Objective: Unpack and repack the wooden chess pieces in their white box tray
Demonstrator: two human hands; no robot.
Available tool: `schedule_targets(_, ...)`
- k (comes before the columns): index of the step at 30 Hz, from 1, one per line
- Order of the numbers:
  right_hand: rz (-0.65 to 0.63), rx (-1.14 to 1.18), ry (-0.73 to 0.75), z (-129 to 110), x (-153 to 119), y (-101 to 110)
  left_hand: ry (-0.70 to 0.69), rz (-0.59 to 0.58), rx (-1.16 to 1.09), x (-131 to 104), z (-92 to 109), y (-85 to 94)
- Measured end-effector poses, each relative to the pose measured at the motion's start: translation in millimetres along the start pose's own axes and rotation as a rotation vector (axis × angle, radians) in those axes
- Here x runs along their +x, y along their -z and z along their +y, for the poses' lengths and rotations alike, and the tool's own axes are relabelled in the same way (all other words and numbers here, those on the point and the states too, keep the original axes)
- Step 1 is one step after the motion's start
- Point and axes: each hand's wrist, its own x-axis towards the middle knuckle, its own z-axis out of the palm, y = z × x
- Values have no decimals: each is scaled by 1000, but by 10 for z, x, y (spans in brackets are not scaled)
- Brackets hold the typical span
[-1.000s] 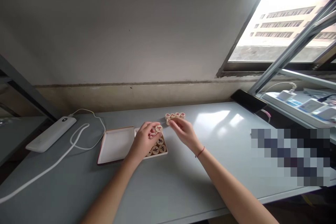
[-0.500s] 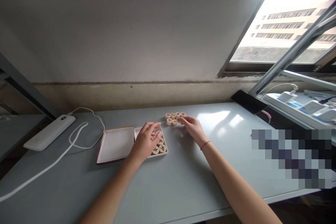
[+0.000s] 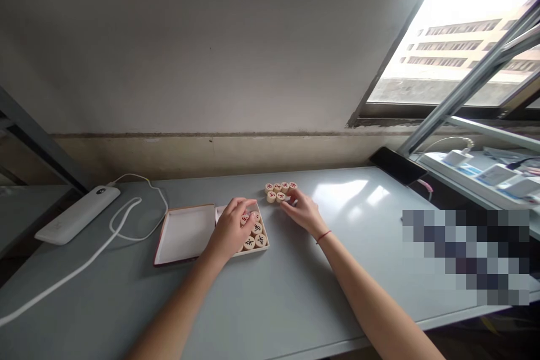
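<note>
Left hand [image 3: 230, 228] rests palm-down in the open box [image 3: 258, 246] near the tabletop's [image 3: 358, 247] middle, fingers curled over the chess pieces [image 3: 254, 234]; grip unclear. Right hand [image 3: 302, 212], fingers loosely apart, touches the loose pieces [image 3: 278, 191] grouped just beyond the box. Box lid [image 3: 185, 233] lies left of the box.

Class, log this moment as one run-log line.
left hand: in shallow box of round wooden chess pieces | right hand: at pieces on grey table

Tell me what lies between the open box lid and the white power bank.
In the head view, loops of white cable lie on the table between the lid and the power bank.
</note>
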Motion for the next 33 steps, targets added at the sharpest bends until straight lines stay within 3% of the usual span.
schedule_targets(9,5,-162,69,15,3,-83,3,24,69,21,-39,29)
schedule_targets(12,48,-139,82,0,-8,-24,28,62,224,25,-105,42)
schedule_targets(15,87,-19,184,-102,-63,45,91,33,447,14,-130,60)
schedule_targets(21,-236,241,323,-416,-275,51,111,-116,548,-17,-42,63)
schedule_targets(25,-326,259,364,-448,-325,-11,129,-147,518,-10,-34,56)
schedule_targets(30,-213,294,421,-455,-331,2,117,-59,356,29,-7,90)
schedule_targets(33,-229,390,448,-521,-366,31,85,-23,98,42,57,115)
